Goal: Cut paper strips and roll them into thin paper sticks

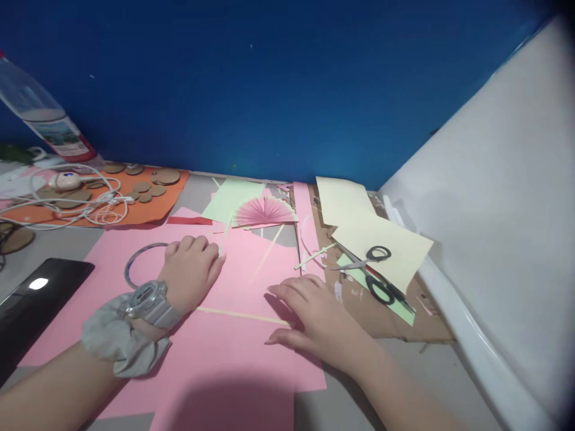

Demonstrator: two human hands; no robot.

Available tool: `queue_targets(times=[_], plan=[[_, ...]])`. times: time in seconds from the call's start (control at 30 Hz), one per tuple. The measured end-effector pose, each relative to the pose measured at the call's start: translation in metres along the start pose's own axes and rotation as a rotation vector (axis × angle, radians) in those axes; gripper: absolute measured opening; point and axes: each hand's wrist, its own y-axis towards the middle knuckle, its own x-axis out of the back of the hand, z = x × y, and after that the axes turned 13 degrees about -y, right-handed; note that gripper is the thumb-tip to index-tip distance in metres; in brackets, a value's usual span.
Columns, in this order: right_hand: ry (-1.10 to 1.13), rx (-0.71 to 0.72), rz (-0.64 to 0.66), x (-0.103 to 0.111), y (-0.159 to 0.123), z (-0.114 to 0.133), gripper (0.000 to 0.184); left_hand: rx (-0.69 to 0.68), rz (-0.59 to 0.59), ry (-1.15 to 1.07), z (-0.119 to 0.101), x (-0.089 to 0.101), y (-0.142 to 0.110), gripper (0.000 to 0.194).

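Observation:
My left hand (191, 269) rests on the pink paper (233, 359), its fingers curled down and their tips hidden. Part of a thin patterned ring (130, 263) disappears beneath that hand. A pale narrow strip (224, 236) ends near its thumb. My right hand (309, 311) hovers low over or touches the paper, fingers spread, holding nothing visible. Between the hands runs a cream paper strip (242, 314); its right end reaches the right thumb. A pleated pink paper fan (265, 211) with pale edges stands beyond them. Black-handled scissors (371, 260) lie to the right.
Cream sheets (381, 239) and green scraps lie on cardboard (386, 326) at right. A black phone (45, 293), white cable (103, 194), brown discs (166, 175) on orange paper (157, 209) and a plastic bottle (58, 131) occupy the left. A blue wall (269, 90) rises behind.

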Motion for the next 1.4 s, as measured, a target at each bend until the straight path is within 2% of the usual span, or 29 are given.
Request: queue_targets(times=[0.07, 0.13, 0.2, 0.23, 0.33, 0.4, 0.47, 0.53, 0.6, 0.63, 0.7, 0.73, 0.77, 0.83, 0.9, 0.97, 1.03, 1.1, 1.13, 1.23, 1.3, 1.4], plan=[[0.003, 0.031, -0.019, 0.000, 0.000, -0.002, 0.055, -0.001, 0.003, 0.000, 0.000, 0.000, 0.000, 0.030], [-0.027, 0.029, -0.059, -0.001, -0.001, -0.007, 0.042, -0.002, 0.005, -0.005, 0.000, 0.000, 0.000, 0.030], [-0.135, -0.054, -0.134, -0.003, -0.001, -0.016, 0.024, -0.003, 0.005, -0.016, 0.000, 0.000, 0.000, 0.030], [-0.214, -0.120, -0.179, -0.004, -0.001, -0.022, 0.022, -0.002, 0.003, -0.022, 0.000, 0.000, 0.000, 0.030], [-0.426, -0.278, -0.261, -0.008, -0.001, -0.037, 0.029, 0.008, -0.007, -0.061, 0.001, 0.000, 0.000, 0.029], [-0.485, -0.310, -0.265, -0.010, 0.001, -0.044, 0.030, -0.038, -0.033, -0.199, 0.002, 0.002, 0.000, 0.025], [-0.489, -0.307, -0.271, -0.011, 0.003, -0.048, 0.025, -0.191, -0.035, -0.428, 0.002, 0.009, 0.000, 0.020], [-0.448, -0.290, -0.300, -0.012, 0.007, -0.048, 0.018, -0.421, 0.059, -0.609, -0.003, 0.020, -0.001, 0.015], [-0.399, -0.276, -0.330, -0.014, 0.009, -0.049, 0.015, -0.594, 0.240, -0.666, -0.013, 0.036, -0.006, 0.015], [-0.378, -0.273, -0.341, -0.014, 0.010, -0.049, 0.014, -0.610, 0.341, -0.657, -0.019, 0.043, -0.010, 0.016], [-0.341, -0.270, -0.353, -0.014, 0.010, -0.050, 0.014, -0.590, 0.411, -0.657, -0.035, 0.055, -0.025, 0.018], [-0.313, -0.265, -0.360, -0.013, 0.009, -0.050, 0.013, -0.598, 0.419, -0.632, -0.043, 0.057, -0.035, 0.022], [-0.287, -0.256, -0.367, -0.011, 0.008, -0.049, 0.013, -0.614, 0.375, -0.603, -0.051, 0.057, -0.046, 0.026], [-0.195, -0.230, -0.384, -0.006, 0.005, -0.046, 0.014, -0.650, 0.177, -0.503, -0.063, 0.050, -0.071, 0.029], [-0.013, -0.237, -0.409, 0.000, 0.002, -0.041, 0.013, -0.679, 0.142, -0.449, -0.073, 0.035, -0.094, 0.031], [0.268, -0.308, -0.430, 0.004, -0.001, -0.037, 0.010, -0.842, 0.022, -0.254, -0.080, 0.017, -0.111, 0.028], [0.593, -0.377, -0.436, 0.008, -0.004, -0.037, 0.008, -0.784, -0.093, -0.179, -0.087, 0.001, -0.121, 0.025], [0.901, -0.380, -0.439, 0.012, -0.006, -0.041, 0.012, -0.825, -0.084, -0.151, -0.096, -0.011, -0.123, 0.027], [1.036, -0.368, -0.441, 0.014, -0.007, -0.044, 0.014, -0.780, -0.120, -0.182, -0.100, -0.017, -0.122, 0.026], [1.332, -0.338, -0.415, 0.021, -0.010, -0.051, 0.018, -0.784, -0.111, -0.228, -0.114, -0.028, -0.112, 0.030], [1.425, -0.312, -0.362, 0.024, -0.011, -0.051, 0.017, -0.852, -0.078, -0.244, -0.121, -0.035, -0.102, 0.033], [1.376, -0.258, -0.308, 0.025, -0.013, -0.045, 0.023, -0.904, 0.010, -0.292, -0.128, -0.042, -0.089, 0.040]])
